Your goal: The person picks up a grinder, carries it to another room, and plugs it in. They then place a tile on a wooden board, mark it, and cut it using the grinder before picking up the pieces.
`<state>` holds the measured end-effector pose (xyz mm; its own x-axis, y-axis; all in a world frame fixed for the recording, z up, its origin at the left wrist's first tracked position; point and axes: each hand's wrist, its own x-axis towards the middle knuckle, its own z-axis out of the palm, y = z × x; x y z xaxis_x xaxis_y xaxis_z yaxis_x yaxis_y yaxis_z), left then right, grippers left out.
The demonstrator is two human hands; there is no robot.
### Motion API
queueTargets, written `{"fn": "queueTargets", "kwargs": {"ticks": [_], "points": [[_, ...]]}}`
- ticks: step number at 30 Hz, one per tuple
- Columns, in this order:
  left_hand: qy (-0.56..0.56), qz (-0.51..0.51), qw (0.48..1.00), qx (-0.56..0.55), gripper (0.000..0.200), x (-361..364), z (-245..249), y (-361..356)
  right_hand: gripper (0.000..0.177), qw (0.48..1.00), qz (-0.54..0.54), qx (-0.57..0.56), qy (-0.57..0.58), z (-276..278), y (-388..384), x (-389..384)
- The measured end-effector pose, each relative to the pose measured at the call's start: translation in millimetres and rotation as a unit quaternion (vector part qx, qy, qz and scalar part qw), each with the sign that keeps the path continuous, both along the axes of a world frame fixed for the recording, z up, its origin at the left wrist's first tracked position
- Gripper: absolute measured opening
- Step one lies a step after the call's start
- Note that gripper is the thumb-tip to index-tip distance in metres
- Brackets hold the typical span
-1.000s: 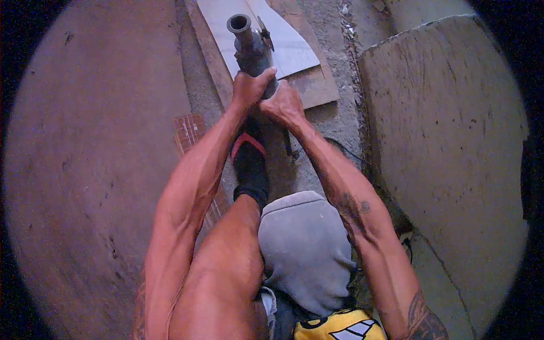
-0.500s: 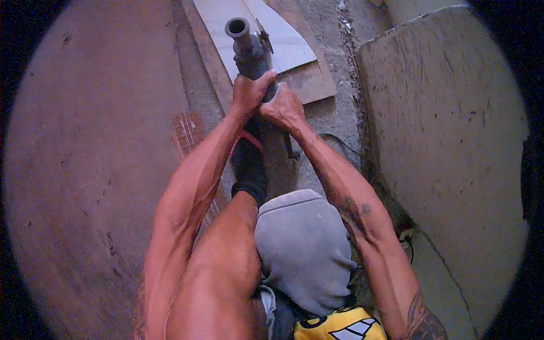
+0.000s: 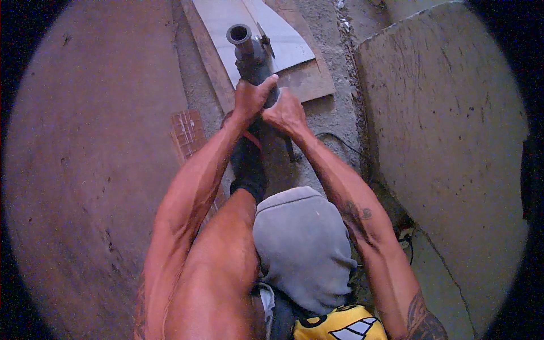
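Note:
I hold a dark power tool, an angle grinder [image 3: 251, 54], with both hands over a pale tile [image 3: 255, 28] that lies on a wooden board [image 3: 309, 82]. My left hand [image 3: 251, 97] wraps the tool's body from the left. My right hand [image 3: 287, 112] grips it from the right, just behind. The tool's round end points up toward the camera and its disc edge shows at the right side, over the tile. My foot in a black sock and red-strapped sandal [image 3: 247, 161] rests on the ground below the hands.
A large concrete slab [image 3: 453, 124] stands to the right. A brown surface [image 3: 90, 158] fills the left. A black cable [image 3: 340, 144] runs along the gritty ground. A small reddish mosaic piece [image 3: 188, 131] lies left of my foot. My grey-clad knee [image 3: 303, 243] is below.
Hands and grinder have shifted slightly downward in view. The grip is unchanged.

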<state>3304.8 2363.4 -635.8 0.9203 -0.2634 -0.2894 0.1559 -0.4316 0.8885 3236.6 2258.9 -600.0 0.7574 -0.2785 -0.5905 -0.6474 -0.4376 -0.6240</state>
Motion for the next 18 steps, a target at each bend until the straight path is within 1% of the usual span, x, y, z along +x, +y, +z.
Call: {"fn": "queueTargets", "kwargs": {"ticks": [2, 5, 8, 11, 14, 17, 18], "points": [[-0.016, 0.004, 1.000, -0.015, 0.035, -4, 5, -1, 0.052, 1.000, -0.007, 0.004, -0.001, -2, 0, -3], [0.003, 0.009, 1.000, 0.011, 0.034, -8, 9, -3, 0.052, 1.000, -0.002, 0.005, -0.006, 1, -1, -8], [-0.009, -0.014, 1.000, 0.005, 0.032, -11, 6, -1, 0.053, 1.000, 0.002, 0.006, 0.004, 4, -2, -11], [-0.007, -0.002, 1.000, 0.018, 0.031, -16, 12, -3, 0.054, 1.000, -0.006, -0.001, 0.011, 3, 0, -16], [-0.009, -0.011, 1.000, 0.006, 0.039, -20, 5, -1, 0.056, 1.000, -0.001, -0.007, 0.017, 2, -1, -21], [0.028, -0.001, 1.000, -0.006, 0.037, -25, 5, -1, 0.057, 1.000, -0.003, -0.003, 0.020, 2, -2, -25], [0.025, -0.001, 1.000, -0.006, 0.035, -28, 4, -1, 0.056, 1.000, -0.002, -0.006, 0.017, 0, -1, -28]]}}
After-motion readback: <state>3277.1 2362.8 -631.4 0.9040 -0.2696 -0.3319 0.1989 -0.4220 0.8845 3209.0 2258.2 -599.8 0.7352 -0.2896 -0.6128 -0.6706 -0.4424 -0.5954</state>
